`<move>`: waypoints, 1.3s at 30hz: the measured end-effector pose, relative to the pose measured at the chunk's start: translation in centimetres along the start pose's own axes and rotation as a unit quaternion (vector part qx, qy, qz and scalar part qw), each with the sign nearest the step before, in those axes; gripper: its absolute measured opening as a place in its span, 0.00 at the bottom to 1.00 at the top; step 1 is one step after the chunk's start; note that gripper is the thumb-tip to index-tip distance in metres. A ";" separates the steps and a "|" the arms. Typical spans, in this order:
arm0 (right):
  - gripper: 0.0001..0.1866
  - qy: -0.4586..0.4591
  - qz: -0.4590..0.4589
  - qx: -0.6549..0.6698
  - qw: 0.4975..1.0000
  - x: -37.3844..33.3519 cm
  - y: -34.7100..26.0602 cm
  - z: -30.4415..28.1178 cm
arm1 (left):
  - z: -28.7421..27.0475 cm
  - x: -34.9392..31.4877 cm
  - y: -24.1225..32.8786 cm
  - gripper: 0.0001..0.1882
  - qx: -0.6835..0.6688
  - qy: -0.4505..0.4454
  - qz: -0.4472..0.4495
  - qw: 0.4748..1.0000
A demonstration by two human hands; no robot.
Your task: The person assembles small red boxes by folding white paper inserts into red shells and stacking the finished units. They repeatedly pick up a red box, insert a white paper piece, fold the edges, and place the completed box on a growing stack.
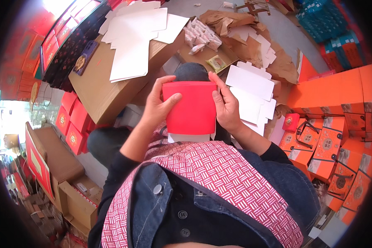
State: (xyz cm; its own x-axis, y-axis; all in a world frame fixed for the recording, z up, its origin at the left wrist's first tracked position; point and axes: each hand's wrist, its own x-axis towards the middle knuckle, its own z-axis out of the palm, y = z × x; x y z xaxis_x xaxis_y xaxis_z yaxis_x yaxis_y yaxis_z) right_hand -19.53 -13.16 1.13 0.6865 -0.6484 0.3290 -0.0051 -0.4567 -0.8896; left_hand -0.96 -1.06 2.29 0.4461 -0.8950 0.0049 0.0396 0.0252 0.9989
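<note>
A red cardboard box blank (pixel 190 109), folded flat with a white underside showing at its lower edge, is held upright in front of my chest. My left hand (pixel 159 103) grips its left side, thumb lying across the red face. Along the right edge my right hand (pixel 225 105) holds it, fingers pointing up. Both forearms rise from the lower middle over a red-and-white woven apron.
Flat white blanks (pixel 132 37) lie on a large brown carton (pixel 99 89) at upper left; more white blanks (pixel 252 93) sit to the right. Orange gift boxes (pixel 330 144) with handles crowd the right side. Small red boxes (pixel 72 124) and open brown cartons (pixel 76 198) stand at left. Brown paper (pixel 252 41) lies beyond.
</note>
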 end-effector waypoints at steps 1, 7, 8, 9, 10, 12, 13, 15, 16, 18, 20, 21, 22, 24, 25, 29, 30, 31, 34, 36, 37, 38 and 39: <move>0.29 -0.019 0.001 0.020 1.000 -0.1 -0.1 0.3 | 0.6 -0.2 -0.6 0.21 -0.006 0.028 0.019 0.999; 0.28 0.026 0.002 0.036 0.999 -0.3 -1.3 2.1 | 0.9 -0.1 -2.0 0.13 0.024 0.061 0.112 0.992; 0.27 0.022 0.010 0.047 0.999 -0.2 -1.3 2.1 | 0.9 -0.1 -2.0 0.12 0.010 0.064 0.110 0.992; 0.24 0.038 0.015 0.099 0.994 -0.2 -1.2 2.1 | 1.0 -0.2 -1.9 0.12 -0.005 0.071 0.102 0.992; 0.24 0.043 0.019 0.140 0.989 0.1 -1.3 2.1 | 1.1 -0.4 -1.9 0.11 -0.019 0.076 0.095 0.992; 0.24 0.053 0.029 0.216 0.974 0.6 -1.7 1.8 | 1.2 -0.6 -1.8 0.10 -0.052 0.073 0.078 0.993; 0.20 0.018 0.046 0.198 0.979 0.6 -1.4 1.4 | 1.2 -0.6 -1.7 0.09 -0.071 0.065 0.069 0.993; 0.17 -0.011 0.017 0.131 0.991 0.6 -0.5 1.1 | 1.1 -0.6 -1.8 0.09 -0.092 0.054 0.062 0.992; 0.15 -0.025 0.002 0.098 0.995 0.6 -0.3 1.0 | 1.0 -0.6 -2.1 0.09 -0.093 0.050 0.064 0.992; 0.15 -0.026 0.005 0.108 0.994 0.6 -0.3 0.9 | 1.0 -0.6 -2.2 0.09 -0.094 0.047 0.069 0.992; 0.17 -0.042 -0.011 0.116 0.992 0.7 -0.4 0.4 | 0.9 -0.7 -2.1 0.09 -0.092 0.049 0.073 0.992; 0.18 -0.038 -0.020 0.096 0.994 0.8 -0.8 0.6 | 0.9 -0.7 -2.2 0.09 -0.091 0.051 0.072 0.992; 0.19 -0.034 -0.029 0.076 0.996 1.0 -1.3 0.8 | 0.9 -0.7 -2.3 0.09 -0.090 0.054 0.071 0.992; 0.21 -0.048 -0.038 0.058 0.996 1.1 -1.3 0.9 | 0.9 -0.7 -2.3 0.09 -0.084 0.060 0.066 0.992; 0.22 -0.067 -0.037 0.059 0.995 1.4 -0.8 0.8 | 1.0 -0.8 -2.1 0.09 -0.079 0.064 0.062 0.993; 0.22 -0.122 -0.042 0.059 0.990 2.1 -1.7 0.5 | 0.7 -1.4 -2.3 0.08 -0.114 0.087 0.043 0.989; 0.22 -0.117 -0.030 0.062 0.991 2.2 -2.2 0.5 | 0.7 -1.5 -2.2 0.08 -0.118 0.085 0.045 0.988; 0.22 -0.111 -0.018 0.065 0.992 2.2 -2.8 0.5 | 0.7 -1.5 -2.0 0.08 -0.122 0.084 0.048 0.988; 0.22 -0.134 0.034 0.064 0.988 1.9 -2.3 0.6 | 0.2 -1.5 -1.9 0.09 -0.073 0.059 0.053 0.994; 0.23 -0.146 0.033 0.054 0.987 2.0 -1.9 0.6 | -1.1 -0.9 -1.1 0.11 0.029 -0.003 0.070 0.997; 0.24 -0.146 0.016 0.046 0.988 1.9 -1.7 0.7 | -2.3 -0.7 0.3 0.12 0.104 -0.052 0.082 0.990; 0.24 -0.145 -0.001 0.038 0.989 1.9 -1.6 0.8 | -3.1 -0.3 2.0 0.14 0.178 -0.101 0.095 0.974; 0.25 -0.148 -0.021 0.026 0.988 2.1 -2.0 0.9 | -3.4 0.0 4.5 0.17 0.271 -0.130 0.106 0.948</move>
State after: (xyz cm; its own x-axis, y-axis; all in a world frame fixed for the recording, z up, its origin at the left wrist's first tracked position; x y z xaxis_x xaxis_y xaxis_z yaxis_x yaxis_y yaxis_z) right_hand -17.36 -13.07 3.30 0.8682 -0.4195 0.2648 0.0591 -0.4426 -0.8948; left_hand 2.25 0.62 6.66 0.1542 -0.9766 0.1501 -0.5228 0.0483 0.8511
